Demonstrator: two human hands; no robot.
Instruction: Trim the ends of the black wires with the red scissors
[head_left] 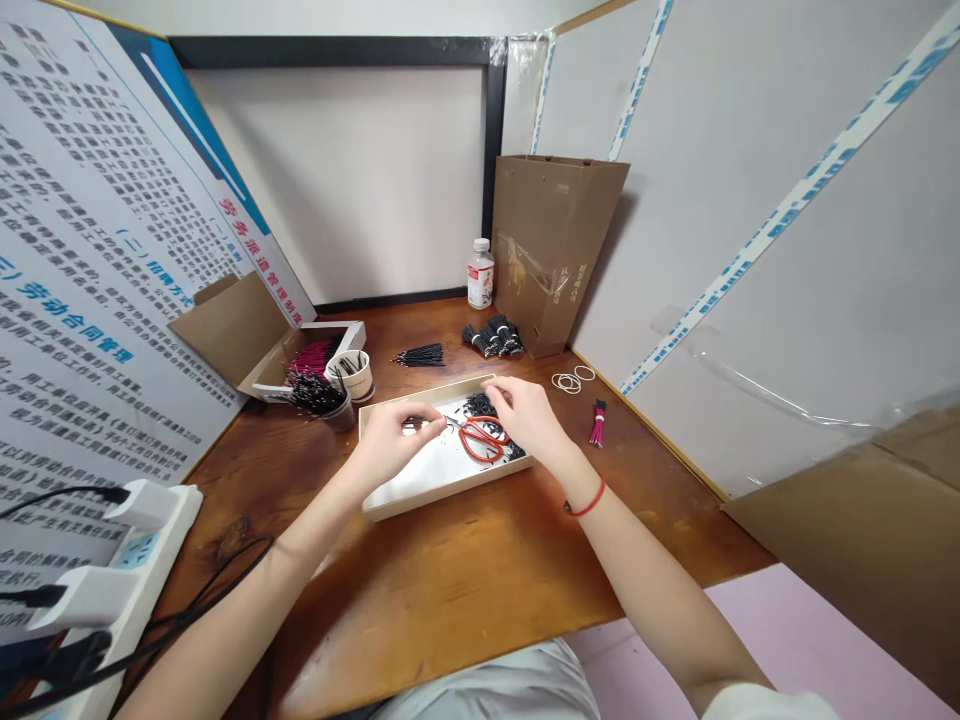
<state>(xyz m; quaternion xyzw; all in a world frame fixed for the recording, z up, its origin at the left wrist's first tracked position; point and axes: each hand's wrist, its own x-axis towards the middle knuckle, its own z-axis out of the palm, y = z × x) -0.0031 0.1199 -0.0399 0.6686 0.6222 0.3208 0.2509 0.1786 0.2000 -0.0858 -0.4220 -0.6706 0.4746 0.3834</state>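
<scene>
Head view: your left hand [390, 445] is pinching something too small to tell, its grip closed just beside the tips of the red scissors [480, 440]. Your right hand [525, 415] is hovering over black wires [480, 405], its grip unclear, both above the tray [442, 505] on the counter [450, 570].

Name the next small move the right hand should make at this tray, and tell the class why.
Probably the right hand should take the loops of the red-handled scissors. They lie in the cardboard tray directly under that hand, and their blades point toward the left hand, which is pinched close to them.
</scene>
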